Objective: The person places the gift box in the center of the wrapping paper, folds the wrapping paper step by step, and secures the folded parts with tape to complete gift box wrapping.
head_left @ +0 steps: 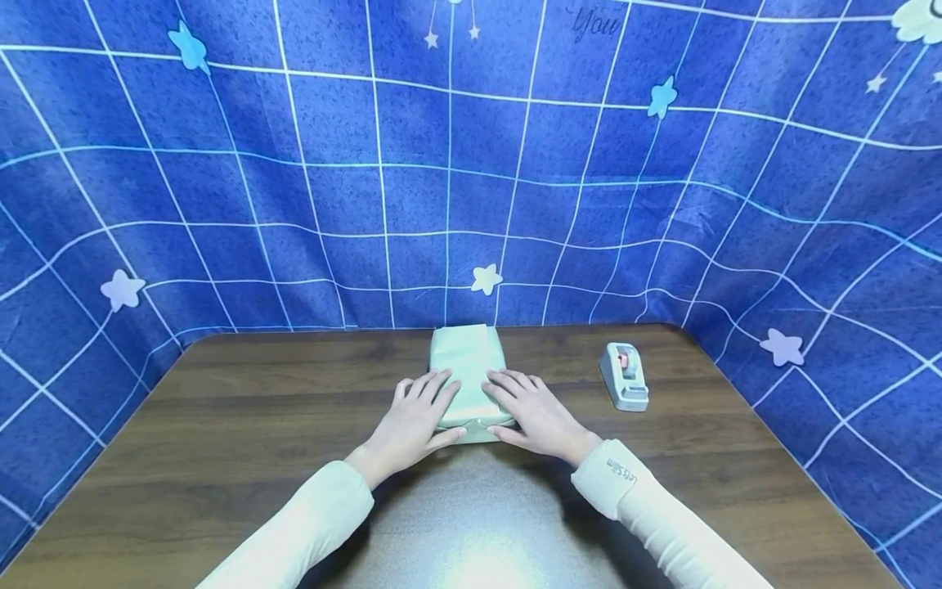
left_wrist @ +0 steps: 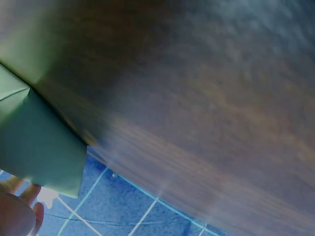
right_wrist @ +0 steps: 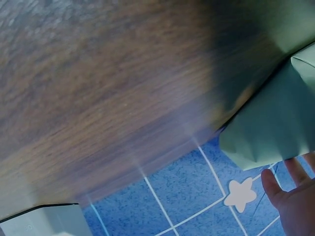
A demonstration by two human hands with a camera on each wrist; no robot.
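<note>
A box-shaped package wrapped in pale green paper (head_left: 468, 356) lies on the table near its far edge, between both hands. My left hand (head_left: 418, 417) rests on its left side, fingers extended over the top and thumb by the near end. On the right side, my right hand (head_left: 540, 417) rests in the same way. Folded paper shows at the package's near end. The left wrist view shows the green package (left_wrist: 39, 142) with part of the left hand (left_wrist: 17, 211) at its top. In the right wrist view, fingers of the right hand (right_wrist: 300, 204) touch the package (right_wrist: 270, 125).
A white tape dispenser (head_left: 624, 380) stands on the wooden table (head_left: 294, 384), right of the package. Its end (right_wrist: 47, 221) also shows in the right wrist view. Behind the table hangs a blue curtain (head_left: 412, 196) with white lines and stars.
</note>
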